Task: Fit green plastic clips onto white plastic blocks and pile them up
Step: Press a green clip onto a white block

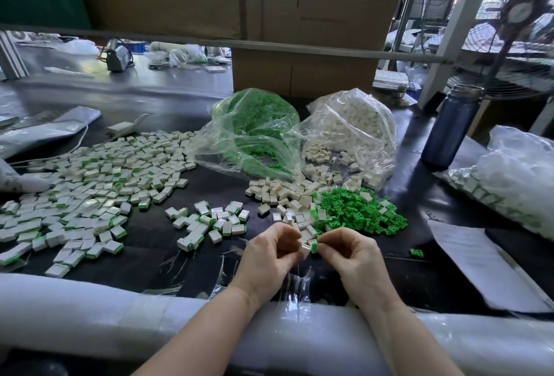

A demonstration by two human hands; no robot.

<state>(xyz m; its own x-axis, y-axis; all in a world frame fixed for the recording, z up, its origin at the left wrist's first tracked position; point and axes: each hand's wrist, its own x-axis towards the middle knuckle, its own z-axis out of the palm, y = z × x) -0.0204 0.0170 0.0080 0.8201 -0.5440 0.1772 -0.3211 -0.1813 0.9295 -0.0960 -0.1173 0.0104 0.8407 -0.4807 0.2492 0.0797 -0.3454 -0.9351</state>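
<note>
blue bottle, cardboard box, fan

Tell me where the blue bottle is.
The blue bottle stands upright at the right of the head view, on the dark table, just right of the bag of white blocks and in front of the fan.

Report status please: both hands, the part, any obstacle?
Left hand pinches white block. Right hand pinches green clip, meeting the block. Nothing in the way.
</note>
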